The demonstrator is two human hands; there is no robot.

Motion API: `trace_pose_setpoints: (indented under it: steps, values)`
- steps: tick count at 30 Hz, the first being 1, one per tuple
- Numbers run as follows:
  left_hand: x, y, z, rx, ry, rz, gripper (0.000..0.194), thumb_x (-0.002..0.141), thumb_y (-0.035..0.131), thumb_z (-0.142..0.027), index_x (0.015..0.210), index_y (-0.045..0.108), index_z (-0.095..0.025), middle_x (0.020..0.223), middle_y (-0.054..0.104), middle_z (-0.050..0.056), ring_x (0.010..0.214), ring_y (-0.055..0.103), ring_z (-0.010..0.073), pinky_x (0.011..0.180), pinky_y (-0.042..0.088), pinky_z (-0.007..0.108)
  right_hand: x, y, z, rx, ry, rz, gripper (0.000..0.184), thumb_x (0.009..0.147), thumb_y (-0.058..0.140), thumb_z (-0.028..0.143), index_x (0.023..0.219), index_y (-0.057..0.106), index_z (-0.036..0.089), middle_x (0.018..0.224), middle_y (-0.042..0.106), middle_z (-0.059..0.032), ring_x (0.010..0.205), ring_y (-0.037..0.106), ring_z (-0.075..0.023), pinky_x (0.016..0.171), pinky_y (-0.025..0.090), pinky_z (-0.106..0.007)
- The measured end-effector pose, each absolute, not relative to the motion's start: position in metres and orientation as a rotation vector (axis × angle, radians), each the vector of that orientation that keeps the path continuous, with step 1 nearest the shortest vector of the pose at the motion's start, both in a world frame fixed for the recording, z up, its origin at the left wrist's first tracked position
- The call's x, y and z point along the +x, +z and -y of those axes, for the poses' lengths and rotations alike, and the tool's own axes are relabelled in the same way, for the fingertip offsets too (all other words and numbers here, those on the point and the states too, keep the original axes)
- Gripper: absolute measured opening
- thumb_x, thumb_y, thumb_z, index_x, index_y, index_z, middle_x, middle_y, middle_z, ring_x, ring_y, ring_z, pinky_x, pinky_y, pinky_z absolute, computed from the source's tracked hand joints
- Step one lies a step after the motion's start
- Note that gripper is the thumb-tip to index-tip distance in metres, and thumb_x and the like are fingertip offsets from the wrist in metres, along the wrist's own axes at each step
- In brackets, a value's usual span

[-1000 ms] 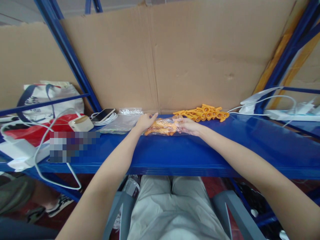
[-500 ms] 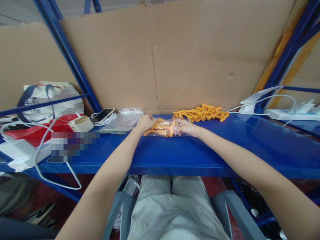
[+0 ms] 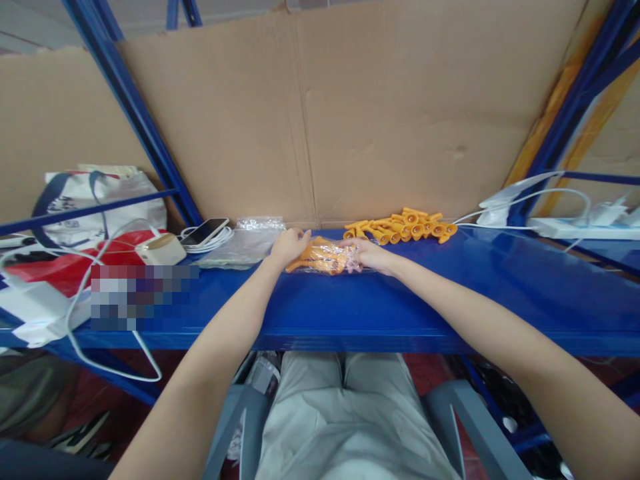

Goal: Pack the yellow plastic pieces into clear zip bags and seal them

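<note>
A clear plastic bag (image 3: 323, 257) with several orange plastic pieces inside lies on the blue shelf (image 3: 360, 307) between my hands. My left hand (image 3: 291, 245) is at the bag's left end, its fingers curled and closed on the bag's upper left edge. With its fingers partly hidden by the shiny film, my right hand (image 3: 369, 256) grips the right end of the bag. Behind my right hand lies a pile of loose orange funnel-shaped pieces (image 3: 407, 227), against the cardboard.
Left of my left hand are flat clear bags (image 3: 245, 243), a phone (image 3: 207, 231) on a coiled white cable, and a white charger (image 3: 161, 249). A cardboard sheet (image 3: 380, 120) stands along the back. A white power strip (image 3: 575, 228) is at the right.
My left fingers have shifted slightly at the bag's left end, and the bit of green near their tips no longer shows. The bag and my right hand stay nearly in place.
</note>
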State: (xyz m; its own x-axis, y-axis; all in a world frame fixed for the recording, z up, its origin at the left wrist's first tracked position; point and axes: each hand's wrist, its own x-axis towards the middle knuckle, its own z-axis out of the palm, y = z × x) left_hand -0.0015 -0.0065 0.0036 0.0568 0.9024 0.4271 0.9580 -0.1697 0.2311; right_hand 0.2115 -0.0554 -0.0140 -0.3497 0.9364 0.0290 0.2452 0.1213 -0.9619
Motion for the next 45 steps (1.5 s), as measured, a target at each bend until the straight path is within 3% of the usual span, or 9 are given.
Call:
trace_pose_setpoints:
  steps: [6,11,16,20,25,30,35,40,45]
  values:
    - [-0.004,0.0,0.004,-2.22,-0.699,1.943,0.035,0.09,0.052,-0.042,0.098,0.074,-0.016,0.1,0.076,0.013,0.095,0.069,0.0257,0.081,0.05,0.029,0.212,-0.012,0.056,-1.184,1.231,1.693,0.049,0.075,0.052,-0.001,0.121,0.059,0.016,0.05,0.06,0.0057,0.043,0.054,-0.0078,0.042,0.036,-0.015]
    - [-0.005,-0.001,-0.003,-2.384,-0.771,1.882,0.027,0.086,0.054,-0.026,0.1,0.074,-0.015,0.105,0.075,0.011,0.098,0.068,0.0235,0.087,0.05,0.029,0.216,-0.004,0.053,-1.167,1.162,1.629,0.018,0.078,0.046,0.006,0.077,0.062,0.014,0.046,0.057,0.0021,0.038,0.044,-0.0067,0.042,0.033,-0.018]
    - [-0.005,-0.003,-0.009,-2.622,-0.987,1.701,0.028,0.082,0.05,-0.015,0.097,0.074,-0.016,0.111,0.074,0.008,0.109,0.065,0.0212,0.1,0.046,0.03,0.226,0.006,0.052,-1.101,1.239,1.676,0.033,0.089,0.04,0.025,0.062,0.057,0.017,0.05,0.061,-0.0033,0.043,0.047,-0.0086,0.044,0.031,-0.021]
    - [-0.008,-0.005,-0.009,-2.798,-1.068,1.643,0.037,0.076,0.05,-0.012,0.105,0.073,-0.017,0.123,0.07,0.007,0.118,0.061,0.02,0.108,0.041,0.03,0.231,0.007,0.054,-1.117,1.085,1.922,0.014,0.073,0.059,0.019,0.061,0.063,0.016,0.057,0.062,-0.0006,0.055,0.053,-0.009,0.053,0.035,-0.021]
    - [-0.01,-0.005,-0.007,-2.95,-0.995,1.72,0.045,0.071,0.053,-0.018,0.112,0.07,-0.016,0.125,0.069,0.007,0.117,0.062,0.0223,0.105,0.043,0.032,0.236,0.008,0.053,-1.152,0.917,1.991,0.015,0.069,0.054,0.017,0.055,0.059,0.017,0.058,0.059,0.0005,0.06,0.052,-0.011,0.061,0.038,-0.025]
    - [-0.008,0.003,-0.001,-2.673,-1.012,1.81,0.032,0.082,0.051,-0.035,0.093,0.074,-0.015,0.09,0.076,0.007,0.09,0.07,0.0231,0.087,0.051,0.031,0.243,0.009,0.045,-1.299,0.617,1.906,0.016,0.073,0.057,0.019,0.057,0.057,0.017,0.061,0.058,0.0008,0.064,0.054,-0.0129,0.066,0.041,-0.027]
    - [-0.007,0.002,-0.001,-2.637,-0.958,1.951,0.029,0.087,0.051,-0.036,0.078,0.071,-0.017,0.044,0.057,-0.001,0.054,0.062,0.0174,0.063,0.048,0.025,0.253,0.009,0.039,-1.47,0.082,1.901,0.01,0.077,0.062,0.019,0.068,0.066,0.019,0.09,0.07,-0.007,0.092,0.062,-0.0226,0.083,0.046,-0.033]
    - [0.005,-0.003,0.003,-2.698,-1.137,2.122,0.019,0.086,0.056,-0.024,0.098,0.068,-0.014,0.076,0.074,0.006,0.067,0.066,0.0146,0.063,0.047,0.023,0.258,0.015,0.042,-1.703,-0.039,1.833,0.025,0.089,0.057,0.034,0.074,0.067,0.016,0.088,0.07,-0.0141,0.093,0.064,-0.027,0.082,0.047,-0.035]
    - [0.015,-0.006,0.01,-2.732,-1.312,2.271,0.036,0.087,0.06,-0.022,0.121,0.059,-0.012,0.102,0.074,0.012,0.089,0.068,0.0174,0.066,0.047,0.024,0.256,0.017,0.047,-1.812,0.558,1.894,0.053,0.095,0.05,0.047,0.052,0.058,0.017,0.058,0.063,-0.0111,0.058,0.059,-0.0188,0.062,0.046,-0.032]
